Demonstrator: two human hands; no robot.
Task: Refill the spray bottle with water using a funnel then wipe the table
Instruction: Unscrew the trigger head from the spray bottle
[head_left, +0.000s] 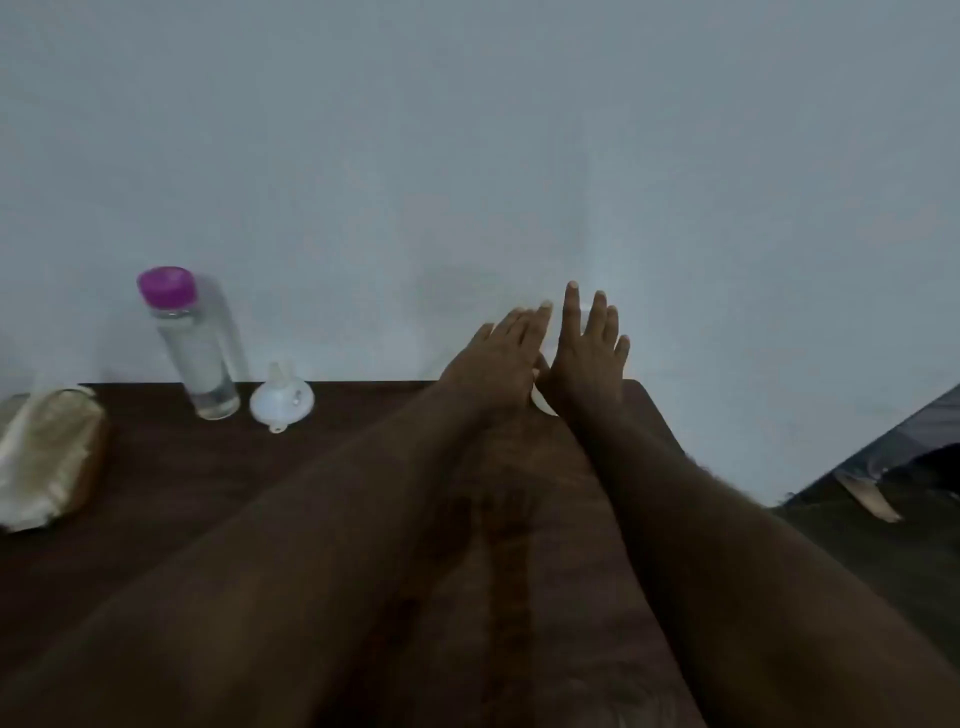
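head | left hand and right hand side by side at table far edge, fingers straight and spread, holding nothing, likely framing a white thing, mostly hidden | clear bottle, purple cap, upright by wall | white funnel just beside, mouth-down | soft cloth far left, untouched

head cam | looks forward and down over table | faces wall | near
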